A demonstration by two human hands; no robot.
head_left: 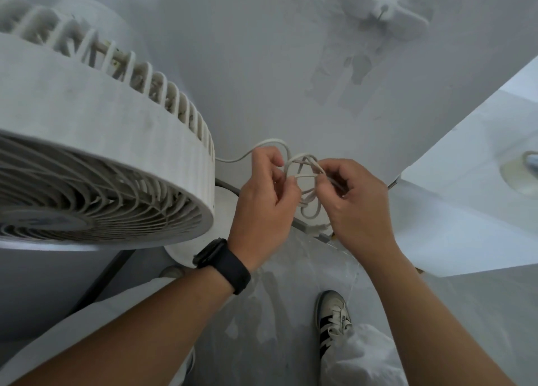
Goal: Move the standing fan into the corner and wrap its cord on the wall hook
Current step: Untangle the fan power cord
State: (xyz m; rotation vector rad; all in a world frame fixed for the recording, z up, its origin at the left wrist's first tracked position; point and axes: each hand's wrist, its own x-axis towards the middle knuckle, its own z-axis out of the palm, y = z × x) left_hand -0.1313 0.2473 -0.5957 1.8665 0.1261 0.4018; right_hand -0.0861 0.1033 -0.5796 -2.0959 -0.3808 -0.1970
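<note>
Black-striped white sneaker (333,318) stands nearest on the grey floor (291,313); no writing on it is legible. Above it, the left hand (266,199), with a black watch (222,265) on its wrist, and the right hand (353,199) each pinch loops of the white cord (302,176) bunched between them. One strand runs left to the fan (96,158). Farther up, the wall hook (384,10) sits bare.

Head view, steeply downward, near hands (308,199)
</note>
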